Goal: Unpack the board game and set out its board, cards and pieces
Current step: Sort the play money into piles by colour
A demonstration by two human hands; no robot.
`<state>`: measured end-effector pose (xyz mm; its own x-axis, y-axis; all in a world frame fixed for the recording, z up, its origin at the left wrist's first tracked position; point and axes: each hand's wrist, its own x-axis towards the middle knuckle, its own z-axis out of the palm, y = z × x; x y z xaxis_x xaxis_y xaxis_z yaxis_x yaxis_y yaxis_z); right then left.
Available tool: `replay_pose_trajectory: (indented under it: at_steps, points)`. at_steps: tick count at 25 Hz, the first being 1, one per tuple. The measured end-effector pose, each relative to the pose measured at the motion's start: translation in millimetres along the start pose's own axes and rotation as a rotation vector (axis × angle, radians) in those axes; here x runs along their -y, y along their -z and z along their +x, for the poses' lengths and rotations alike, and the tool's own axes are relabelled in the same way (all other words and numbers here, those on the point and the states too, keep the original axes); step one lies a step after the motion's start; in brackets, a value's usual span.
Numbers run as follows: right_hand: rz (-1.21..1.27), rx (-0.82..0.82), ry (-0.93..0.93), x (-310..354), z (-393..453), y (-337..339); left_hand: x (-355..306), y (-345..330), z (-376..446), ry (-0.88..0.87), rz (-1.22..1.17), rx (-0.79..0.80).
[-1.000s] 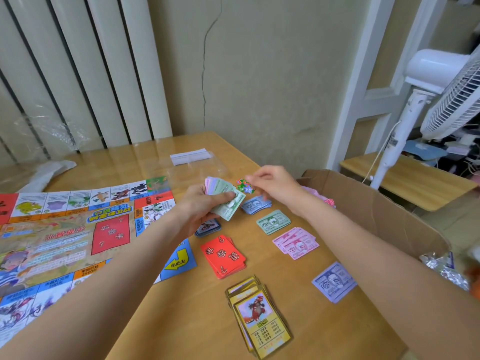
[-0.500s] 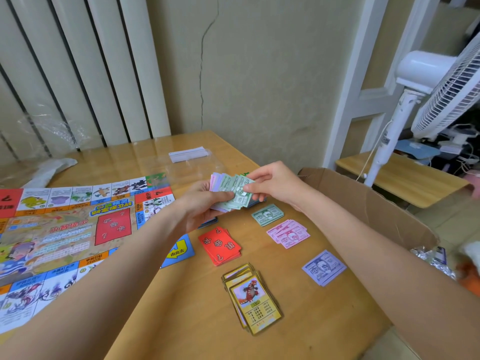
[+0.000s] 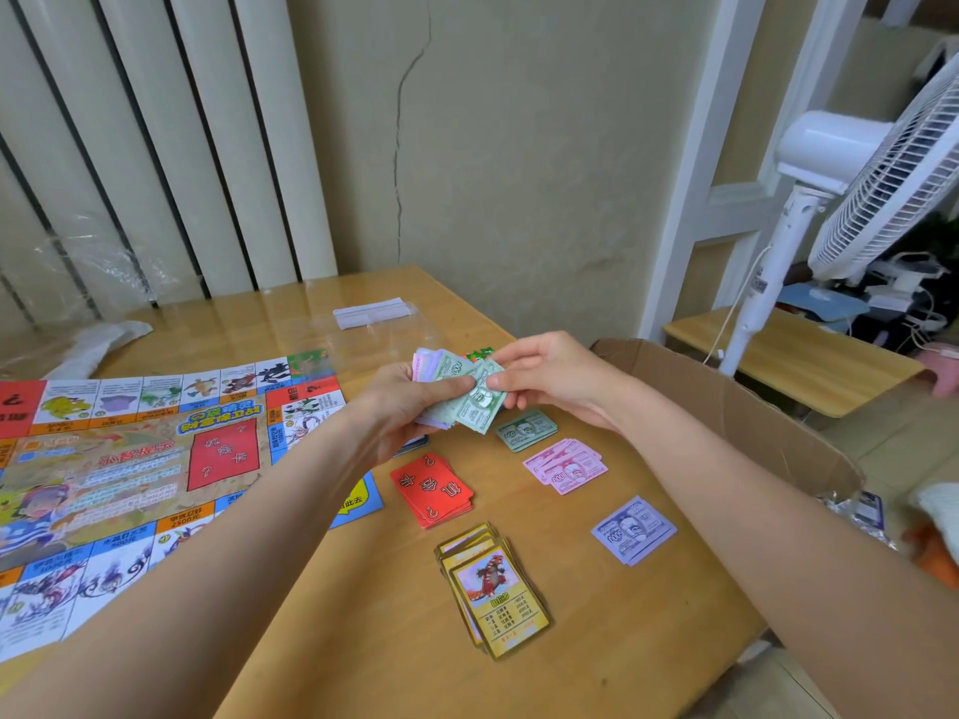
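Left hand (image 3: 394, 412) grips play money (image 3: 459, 391); right hand (image 3: 550, 376) pinches its top note

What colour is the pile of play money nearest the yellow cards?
Purple, shown in the head view: the purple bills lie right of the yellow cards.

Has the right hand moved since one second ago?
Yes. The right hand came left from the small green-red piece to pinch the fanned green paper notes.

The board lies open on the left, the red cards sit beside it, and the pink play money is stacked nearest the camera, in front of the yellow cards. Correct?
Not quite. The head view shows the pink play money lying beyond the yellow cards, toward the wall; the yellow cards are nearest the camera. The board and red cards are as stated.
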<state>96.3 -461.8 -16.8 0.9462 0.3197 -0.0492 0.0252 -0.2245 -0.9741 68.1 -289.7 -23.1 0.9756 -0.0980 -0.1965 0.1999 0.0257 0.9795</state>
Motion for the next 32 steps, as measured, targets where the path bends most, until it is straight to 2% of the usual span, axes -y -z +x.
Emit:
replay_pose_trajectory:
  at_steps: [5, 11, 17, 22, 25, 28, 32]
  points:
    - [-0.031, -0.039, -0.013, -0.9, -1.1, 10.6, -1.0, 0.0, -1.3, 0.004, -0.132, 0.11]
    - [-0.167, -0.035, -0.02, -0.4, -1.9, 14.0, 3.0, -3.5, 5.7, -0.014, -0.033, -0.076]
    - [-0.288, 0.003, 0.009, 2.3, -2.2, 7.9, 7.0, -3.6, 14.0, 0.026, -0.009, -0.111]
    - [-0.165, -0.012, -0.059, -1.7, -3.8, 6.3, 12.0, -8.1, 16.3, 0.023, -0.001, -0.102]
    - [-0.099, -0.095, -0.16, -7.1, -7.6, 15.3, 13.1, -5.5, 16.3, 0.011, -0.044, -0.133]
    - [-0.285, -0.216, -0.292, -18.6, -3.6, 19.7, 17.3, -2.0, 12.4, 0.044, 0.064, -0.138]
    - [-0.918, -0.277, -0.265, -26.0, 5.7, 8.8, 17.9, -14.0, 8.8, 0.104, 0.146, -0.107]
